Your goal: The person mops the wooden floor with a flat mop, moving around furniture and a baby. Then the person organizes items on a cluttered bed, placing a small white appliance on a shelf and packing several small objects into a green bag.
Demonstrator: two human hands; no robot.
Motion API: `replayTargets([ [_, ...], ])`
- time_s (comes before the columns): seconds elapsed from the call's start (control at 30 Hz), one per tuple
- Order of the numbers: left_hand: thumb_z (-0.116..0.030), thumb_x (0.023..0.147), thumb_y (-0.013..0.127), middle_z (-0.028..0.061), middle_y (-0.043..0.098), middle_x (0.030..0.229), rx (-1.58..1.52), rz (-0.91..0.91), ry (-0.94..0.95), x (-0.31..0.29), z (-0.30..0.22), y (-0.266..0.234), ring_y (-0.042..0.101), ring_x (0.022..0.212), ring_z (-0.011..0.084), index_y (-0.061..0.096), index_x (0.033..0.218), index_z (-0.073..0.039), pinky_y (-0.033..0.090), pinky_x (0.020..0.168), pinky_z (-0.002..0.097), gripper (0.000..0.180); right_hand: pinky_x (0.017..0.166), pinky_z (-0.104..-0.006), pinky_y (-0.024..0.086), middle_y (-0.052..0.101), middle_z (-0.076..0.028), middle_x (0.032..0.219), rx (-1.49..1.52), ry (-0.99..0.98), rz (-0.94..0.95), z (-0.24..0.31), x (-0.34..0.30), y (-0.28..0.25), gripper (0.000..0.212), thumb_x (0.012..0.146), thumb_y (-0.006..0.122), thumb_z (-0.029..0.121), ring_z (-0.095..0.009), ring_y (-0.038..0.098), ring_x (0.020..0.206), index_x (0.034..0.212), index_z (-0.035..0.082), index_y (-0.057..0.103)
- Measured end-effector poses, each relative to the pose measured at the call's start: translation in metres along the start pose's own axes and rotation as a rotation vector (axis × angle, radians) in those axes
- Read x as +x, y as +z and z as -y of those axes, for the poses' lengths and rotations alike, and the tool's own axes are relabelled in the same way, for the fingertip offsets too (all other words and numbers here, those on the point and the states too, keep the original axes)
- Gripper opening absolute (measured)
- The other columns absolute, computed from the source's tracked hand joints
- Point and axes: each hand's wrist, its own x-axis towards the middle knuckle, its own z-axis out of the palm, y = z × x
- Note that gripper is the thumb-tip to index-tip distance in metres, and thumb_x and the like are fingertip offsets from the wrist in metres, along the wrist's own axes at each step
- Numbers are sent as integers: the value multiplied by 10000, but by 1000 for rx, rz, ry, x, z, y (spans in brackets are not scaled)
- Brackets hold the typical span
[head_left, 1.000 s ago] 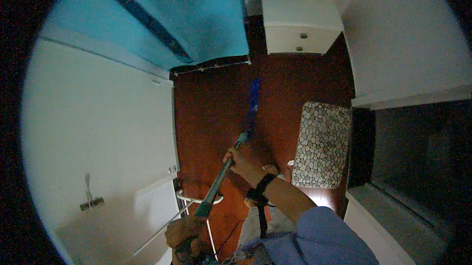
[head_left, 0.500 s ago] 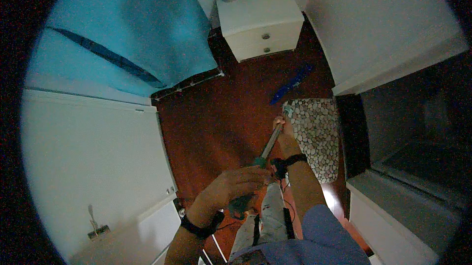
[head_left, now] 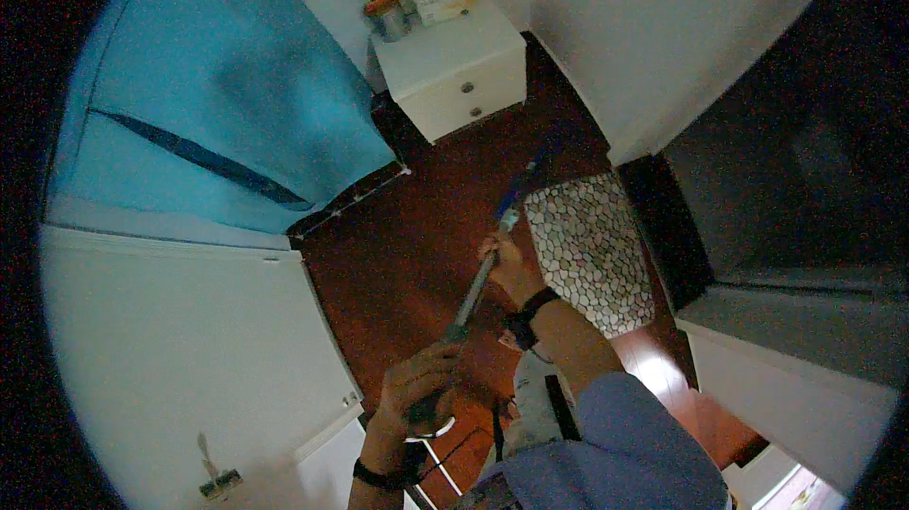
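I hold a flat mop by its long grey pole [head_left: 473,294], which slants away from me over the floor. My left hand [head_left: 418,379] is wrapped round the pole near its dark green grip, at the end close to my body. Farther along, my right hand [head_left: 507,264] is closed on the same pole. Beyond it, the narrow blue mop head [head_left: 511,197] lies on the dark red wooden floor [head_left: 398,264], just left of the pebble-patterned mat [head_left: 597,254]. The head's far end is dim and blurred.
A white two-drawer cabinet [head_left: 454,70] stands at the back, bearing an orange-lidded jar [head_left: 386,17] and a tissue pack [head_left: 442,3]. Blue cloth [head_left: 237,84] hangs at the left above a white panel [head_left: 180,330]. A dark doorway [head_left: 786,169] is on the right.
The mop head and both hands have shifted left, and the right hand's end of the pole has moved with them. My view has turned, so the cabinet and mat sit farther left.
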Motion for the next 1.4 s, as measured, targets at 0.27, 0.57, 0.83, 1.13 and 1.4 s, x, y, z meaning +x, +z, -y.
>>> replayTargets([
  [0.27, -119, 783, 549, 177, 648, 803, 143, -170, -156, -79, 15, -57, 649, 821, 328, 611, 755, 13, 540, 699, 384, 148, 699, -383, 427, 471, -53, 724, -658, 140, -50, -93, -33, -11, 193, 952, 430, 191, -184, 450, 671, 781, 102, 416],
  [0.57, -168, 829, 552, 182, 648, 792, -224, -234, -207, -47, 20, -128, 652, 777, 314, 617, 781, 43, 535, 684, 389, 226, 1017, -393, 334, 421, -42, 1254, -573, 183, 268, -133, -77, -104, 278, 962, 414, 243, -192, 385, 1192, 1200, 100, 417],
  [0.83, -250, 827, 638, 41, 642, 839, -380, -142, -533, 60, 83, -136, 565, 765, 159, 662, 857, -27, 462, 705, 313, 226, 725, -345, 453, 564, -71, 809, -1938, -389, 188, -49, -80, -81, 71, 840, 565, 67, -237, 549, 822, 898, 33, 542],
  [1.13, -192, 821, 625, 52, 651, 831, -532, -347, -470, 25, 55, -81, 544, 707, 128, 653, 764, -44, 432, 710, 312, 161, 668, -359, 440, 521, -44, 882, -1679, -434, -23, -48, -70, -133, 180, 880, 548, 214, -204, 498, 756, 986, 68, 540],
  [1.4, -181, 856, 570, 154, 654, 872, -353, -212, -419, 48, 82, -108, 620, 921, 314, 613, 832, 19, 464, 874, 457, 207, 774, -298, 450, 529, -109, 1148, -1069, 96, -461, -38, -38, -62, 306, 936, 405, 82, -193, 538, 957, 1236, 43, 448],
])
